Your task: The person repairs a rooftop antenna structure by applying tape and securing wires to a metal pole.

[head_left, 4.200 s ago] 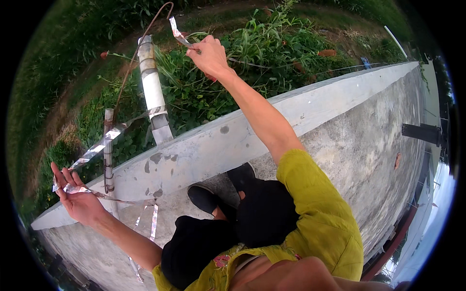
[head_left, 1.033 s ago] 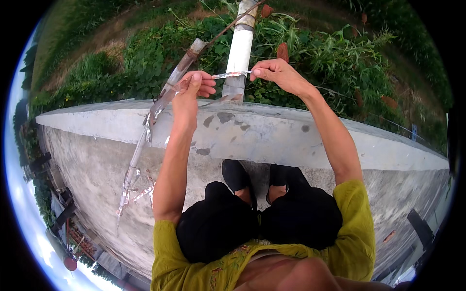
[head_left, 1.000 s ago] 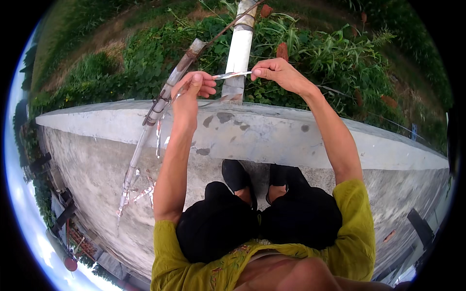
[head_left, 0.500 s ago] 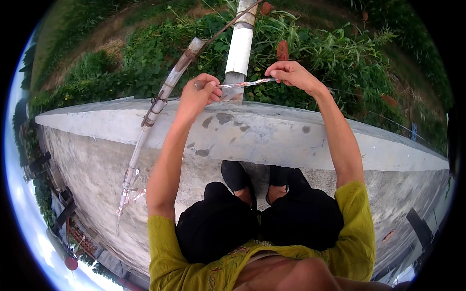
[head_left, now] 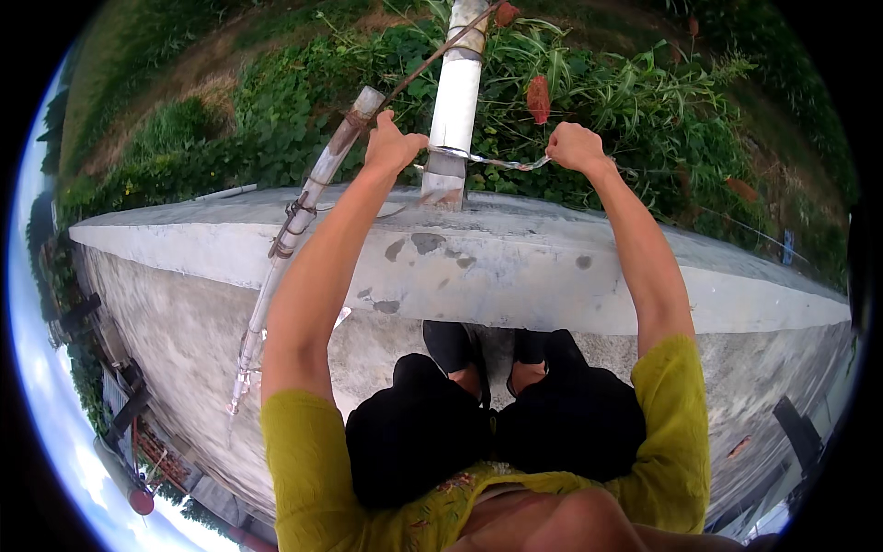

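Both hands are raised in front of the person, each closed on one end of a thin, shiny strip (head_left: 486, 162) that looks like plastic tape or twisted wire (which one cannot be told from here). The left hand (head_left: 393, 147) has its fingers curled shut around the strip's left end, just beside the slanted grey pole (head_left: 313, 189). The right hand (head_left: 575, 147) is clenched in a fist on the right end. The strip runs taut between them and crosses in front of the upright white post (head_left: 454, 101), just above its base on the concrete wall (head_left: 515, 276).

Half a second ago the hands were closer together and the strip between them was shorter; now they have drawn well apart, the left one moved toward the slanted pole and the right one out to the right, so that the strip spans the whole width of the white post. A second ago they were closer still, nearly meeting in front of the post.

Green weeds (head_left: 635, 101) grow beyond the wall. Below, the person's black-clad knees (head_left: 497, 432) and yellow sleeves (head_left: 308, 460) are in view.
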### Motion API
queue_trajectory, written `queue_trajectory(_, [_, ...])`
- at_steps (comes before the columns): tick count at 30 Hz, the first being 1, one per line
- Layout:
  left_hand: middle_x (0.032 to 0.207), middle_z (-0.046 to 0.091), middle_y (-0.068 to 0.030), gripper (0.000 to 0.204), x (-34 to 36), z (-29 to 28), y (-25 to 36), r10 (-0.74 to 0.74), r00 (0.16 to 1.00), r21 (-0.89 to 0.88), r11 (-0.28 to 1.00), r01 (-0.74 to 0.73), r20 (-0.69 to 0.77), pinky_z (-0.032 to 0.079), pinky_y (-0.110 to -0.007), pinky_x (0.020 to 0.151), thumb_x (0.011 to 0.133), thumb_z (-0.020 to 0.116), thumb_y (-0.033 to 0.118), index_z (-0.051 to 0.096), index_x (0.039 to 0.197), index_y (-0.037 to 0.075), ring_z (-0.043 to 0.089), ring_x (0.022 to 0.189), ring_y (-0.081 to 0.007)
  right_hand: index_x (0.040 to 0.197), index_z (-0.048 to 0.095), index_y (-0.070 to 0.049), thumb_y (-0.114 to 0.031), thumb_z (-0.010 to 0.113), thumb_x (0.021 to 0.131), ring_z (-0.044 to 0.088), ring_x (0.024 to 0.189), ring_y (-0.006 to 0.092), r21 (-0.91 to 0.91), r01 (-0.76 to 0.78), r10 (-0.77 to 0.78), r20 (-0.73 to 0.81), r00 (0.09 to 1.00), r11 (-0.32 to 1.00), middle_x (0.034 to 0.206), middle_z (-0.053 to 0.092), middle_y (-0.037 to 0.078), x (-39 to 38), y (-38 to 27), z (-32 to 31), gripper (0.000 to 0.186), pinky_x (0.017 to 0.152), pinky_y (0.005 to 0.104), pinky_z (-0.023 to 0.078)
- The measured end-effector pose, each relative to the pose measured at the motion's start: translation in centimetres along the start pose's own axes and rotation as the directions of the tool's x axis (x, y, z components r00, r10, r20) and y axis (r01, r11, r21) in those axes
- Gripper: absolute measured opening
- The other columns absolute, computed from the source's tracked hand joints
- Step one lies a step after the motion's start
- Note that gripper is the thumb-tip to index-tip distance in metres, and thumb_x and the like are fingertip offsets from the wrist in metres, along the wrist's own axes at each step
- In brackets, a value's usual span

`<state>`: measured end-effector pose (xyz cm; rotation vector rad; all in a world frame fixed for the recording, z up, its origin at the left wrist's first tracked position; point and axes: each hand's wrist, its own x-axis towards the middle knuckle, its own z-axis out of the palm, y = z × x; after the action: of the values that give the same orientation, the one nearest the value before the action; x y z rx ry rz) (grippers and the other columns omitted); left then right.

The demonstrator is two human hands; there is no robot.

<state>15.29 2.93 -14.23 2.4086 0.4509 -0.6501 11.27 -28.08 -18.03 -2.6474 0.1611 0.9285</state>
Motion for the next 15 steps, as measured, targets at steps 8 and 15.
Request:
queue_trajectory(8, [0.127,0.059,-0.0293,0.048,4.2,1.7,-2.3,-0.039,0.98,0.336,0.942,-0.029,0.195,0.046,-0.05,0.1,0.083,0.056,0.018,0.049,0.126,-0.001,0.056,0.12,-0.045,0.088,0.077,-0.008,-0.015,0.066,0.08,0.072,0.089,0.0275,-0.45,0.045,0.016,0.131,0.991,0.892,0.094,0.075,0.008,4.0,-1.0,4.6,0.014,0.067,0.0379,0.055])
queue_trajectory(15, [0.121,0.063,-0.0291,0.044,3.7,2.7,-2.6,-0.1,0.989,0.341,0.938,0.056,0.113,0.049,-0.049,0.097,0.081,0.057,0.015,0.055,0.121,-0.004,0.06,0.116,-0.0441,0.093,0.076,-0.007,-0.014,0.063,0.082,0.071,0.095,0.0309,-0.201,-0.143,0.135,-0.052,0.989,0.969,0.099,0.075,0.01,6.1,2.3,6.8,0.018,0.078,0.0403,0.056])
